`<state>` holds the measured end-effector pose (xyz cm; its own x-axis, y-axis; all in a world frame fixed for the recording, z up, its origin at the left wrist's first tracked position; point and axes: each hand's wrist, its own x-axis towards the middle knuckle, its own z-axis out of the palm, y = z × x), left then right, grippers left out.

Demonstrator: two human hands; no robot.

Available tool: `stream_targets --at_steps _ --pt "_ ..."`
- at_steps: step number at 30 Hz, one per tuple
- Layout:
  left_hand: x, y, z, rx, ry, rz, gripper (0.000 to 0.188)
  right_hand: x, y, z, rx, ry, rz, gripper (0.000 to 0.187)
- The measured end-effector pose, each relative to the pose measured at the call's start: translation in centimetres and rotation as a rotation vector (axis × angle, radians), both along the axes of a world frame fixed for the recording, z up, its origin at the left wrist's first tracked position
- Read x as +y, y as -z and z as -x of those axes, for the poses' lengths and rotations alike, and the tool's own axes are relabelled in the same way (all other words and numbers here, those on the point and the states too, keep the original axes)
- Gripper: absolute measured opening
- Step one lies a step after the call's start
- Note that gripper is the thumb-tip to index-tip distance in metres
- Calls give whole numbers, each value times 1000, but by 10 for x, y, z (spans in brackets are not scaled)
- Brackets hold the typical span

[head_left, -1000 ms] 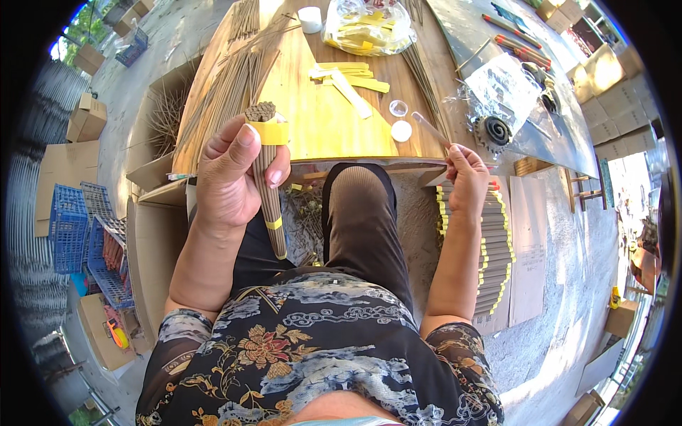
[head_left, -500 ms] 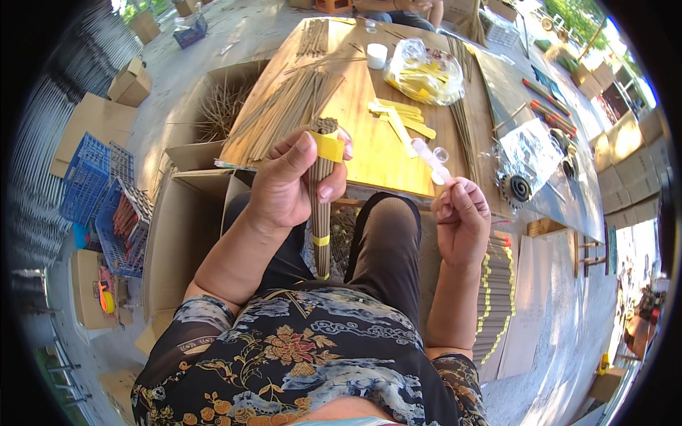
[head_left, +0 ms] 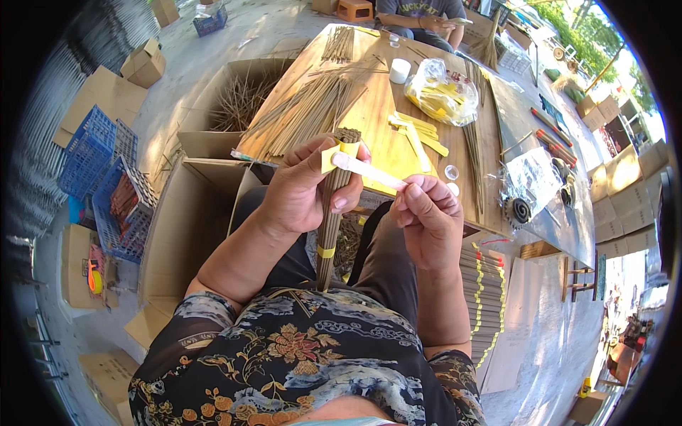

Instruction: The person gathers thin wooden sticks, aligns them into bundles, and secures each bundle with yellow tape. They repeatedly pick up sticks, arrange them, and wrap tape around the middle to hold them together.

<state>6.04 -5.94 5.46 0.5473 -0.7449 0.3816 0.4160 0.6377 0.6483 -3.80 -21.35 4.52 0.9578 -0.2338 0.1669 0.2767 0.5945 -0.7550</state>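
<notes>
My left hand (head_left: 302,190) is closed round a bundle of thin brown incense sticks (head_left: 328,231), held nearly upright above my lap. Near its top a yellow paper strip (head_left: 348,148) wraps the bundle, with its loose end sticking out at the thumb. Lower down, a second yellow band (head_left: 326,252) circles the sticks. My right hand (head_left: 430,221) pinches one end of a small white spatula (head_left: 375,173). The spatula's rounded tip lies against the strip's loose end. More yellow paper strips (head_left: 419,138) lie on the wooden table (head_left: 380,128) just beyond my hands.
Loose incense sticks (head_left: 312,106) spread over the table's left side. A clear bag of yellow strips (head_left: 442,96) and a white cup (head_left: 400,70) stand farther back. Cardboard boxes (head_left: 192,220) flank my left. Banded bundles (head_left: 483,298) lie at right. A person (head_left: 419,21) sits across the table.
The spatula has moved left from beside the small clear cup on the table to the yellow strip on the bundle. The strip's end now stands away from the sticks. The view has shifted slightly.
</notes>
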Motion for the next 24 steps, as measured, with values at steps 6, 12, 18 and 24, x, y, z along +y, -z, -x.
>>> stream_targets --at_steps 6,12,18,24 --pt "6 5 -3 21 36 48 30 5 -3 -6 -15 2 56 11" --pt "9 5 -6 97 16 65 29 9 -3 -2 18 -6 66 11" --pt "5 7 -4 -11 21 38 29 7 -5 -5 -42 14 59 10" --pt "2 6 -1 34 16 18 29 4 -5 -4 -104 51 22 11"
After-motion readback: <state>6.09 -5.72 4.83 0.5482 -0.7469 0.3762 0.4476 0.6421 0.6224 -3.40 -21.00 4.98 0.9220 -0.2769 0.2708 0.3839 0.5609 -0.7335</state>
